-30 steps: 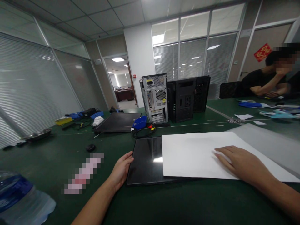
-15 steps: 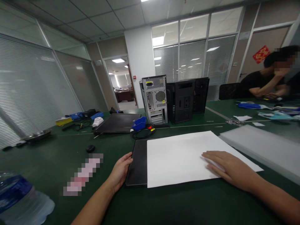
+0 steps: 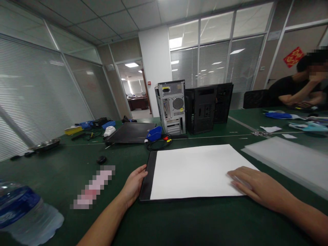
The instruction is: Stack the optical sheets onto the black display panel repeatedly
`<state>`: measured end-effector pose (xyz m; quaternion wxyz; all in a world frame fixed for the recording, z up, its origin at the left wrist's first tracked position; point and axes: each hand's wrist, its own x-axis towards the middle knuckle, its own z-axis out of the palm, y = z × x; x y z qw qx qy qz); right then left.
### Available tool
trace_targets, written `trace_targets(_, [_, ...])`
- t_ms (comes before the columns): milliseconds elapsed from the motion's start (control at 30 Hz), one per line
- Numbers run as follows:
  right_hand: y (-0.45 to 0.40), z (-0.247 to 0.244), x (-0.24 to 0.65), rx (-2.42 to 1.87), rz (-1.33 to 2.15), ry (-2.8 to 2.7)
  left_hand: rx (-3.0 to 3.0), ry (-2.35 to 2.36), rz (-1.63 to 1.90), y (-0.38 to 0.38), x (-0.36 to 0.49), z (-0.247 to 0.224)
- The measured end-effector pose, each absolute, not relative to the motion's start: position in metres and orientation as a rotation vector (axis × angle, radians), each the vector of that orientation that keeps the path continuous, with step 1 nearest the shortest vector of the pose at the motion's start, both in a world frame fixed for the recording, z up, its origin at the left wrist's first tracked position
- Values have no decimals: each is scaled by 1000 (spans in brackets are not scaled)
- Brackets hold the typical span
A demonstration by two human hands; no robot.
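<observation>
A large white sheet [image 3: 192,172] lies over a flat black panel [image 3: 146,189], whose dark strip shows along the left side. My left hand [image 3: 135,184] grips the panel's left edge, with its fingertips partly hidden at the side. At the right end, my right hand [image 3: 252,181] rests on the sheet with fingers stretched out and slightly blurred. The sheet's lower right corner is covered by that hand and forearm.
Translucent sheets [image 3: 289,164] lie to the right. Behind stand a silver computer case [image 3: 172,107] and black cases [image 3: 205,109]. A blue tool [image 3: 154,134] and dark panel [image 3: 132,132] lie ahead. A water bottle [image 3: 23,215] is at left; a person [image 3: 289,89] sits far right.
The white sheet has slid left across the black panel, leaving a narrower dark strip. Its right side no longer sticks out past my right hand. My left hand stays at the panel's edge.
</observation>
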<state>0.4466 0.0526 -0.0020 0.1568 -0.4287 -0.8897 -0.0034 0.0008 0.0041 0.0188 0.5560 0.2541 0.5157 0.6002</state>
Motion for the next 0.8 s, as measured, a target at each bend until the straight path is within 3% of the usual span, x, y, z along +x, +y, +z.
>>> trace_targets(300, [63, -10, 450, -1273, -235, -2472, 649, 1272, 1396, 8, -2, 13])
trace_targets(800, [59, -2, 451, -1199, 58, -2529, 650, 1351, 1396, 8, 2, 11])
